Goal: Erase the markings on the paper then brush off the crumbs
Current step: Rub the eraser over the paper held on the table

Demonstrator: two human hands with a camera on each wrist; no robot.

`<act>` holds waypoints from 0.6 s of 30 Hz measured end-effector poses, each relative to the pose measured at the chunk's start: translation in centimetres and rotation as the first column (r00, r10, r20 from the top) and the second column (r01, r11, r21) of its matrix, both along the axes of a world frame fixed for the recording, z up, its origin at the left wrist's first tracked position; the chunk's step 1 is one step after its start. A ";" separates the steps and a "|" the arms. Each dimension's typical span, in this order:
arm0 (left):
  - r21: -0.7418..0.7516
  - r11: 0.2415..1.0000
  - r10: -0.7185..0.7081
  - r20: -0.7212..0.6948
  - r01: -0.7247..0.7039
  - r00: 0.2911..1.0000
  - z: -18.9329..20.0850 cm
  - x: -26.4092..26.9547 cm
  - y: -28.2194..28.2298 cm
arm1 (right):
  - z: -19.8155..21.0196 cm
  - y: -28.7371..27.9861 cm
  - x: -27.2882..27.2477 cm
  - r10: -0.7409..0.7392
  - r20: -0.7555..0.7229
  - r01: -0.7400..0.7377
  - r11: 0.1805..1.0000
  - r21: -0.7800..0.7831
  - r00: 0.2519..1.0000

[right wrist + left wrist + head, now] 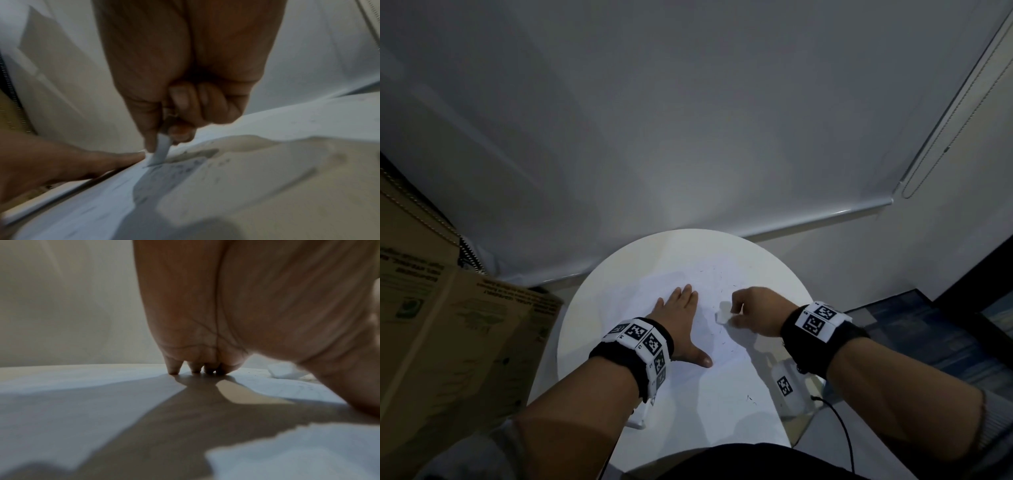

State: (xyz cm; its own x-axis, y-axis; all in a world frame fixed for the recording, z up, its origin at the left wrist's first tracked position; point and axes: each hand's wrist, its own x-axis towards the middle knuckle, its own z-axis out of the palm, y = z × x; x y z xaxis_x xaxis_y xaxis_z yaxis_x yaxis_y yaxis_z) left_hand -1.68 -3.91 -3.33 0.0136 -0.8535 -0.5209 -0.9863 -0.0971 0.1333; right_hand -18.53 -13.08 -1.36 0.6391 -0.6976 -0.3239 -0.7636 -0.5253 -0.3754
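Paper (681,370) lies flat on the round white table (585,308). Left hand (676,318) is spread flat on it, fingers straight, pinning it down. Right hand (755,313) pinches a white eraser (722,312), tip on the sheet just right of the left hand; dark crumbs (722,337) are scattered around.

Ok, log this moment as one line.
phase: erasing | left hand: flat on paper | right hand: pinching eraser on sheet | crumbs: not brushed
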 end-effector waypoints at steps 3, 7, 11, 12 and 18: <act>0.004 1.000 0.001 -0.004 -0.001 1.000 0.0 0.0 -0.1 | 0.0 -0.5 0.3 -0.034 0.003 0.034 0.998 -0.043 0.999; 0.027 1.000 -0.010 0.003 0.010 1.000 0.1 0.1 0.0 | 0.2 -1.7 0.5 -0.112 0.025 0.114 0.984 -0.138 0.993; 0.006 1.000 -0.007 -0.008 0.007 1.000 0.8 0.5 -0.4 | -0.2 -0.7 1.2 0.054 -0.025 -0.055 0.998 -0.029 0.998; -0.002 1.000 -0.010 -0.015 0.010 1.000 1.0 0.8 -0.7 | -0.1 -1.0 1.5 0.039 -0.022 -0.040 0.998 -0.043 0.999; -0.013 0.999 0.051 0.014 -0.051 0.999 0.7 2.6 -1.2 | 0.3 -2.4 2.6 -0.064 0.000 0.063 0.990 -0.129 0.998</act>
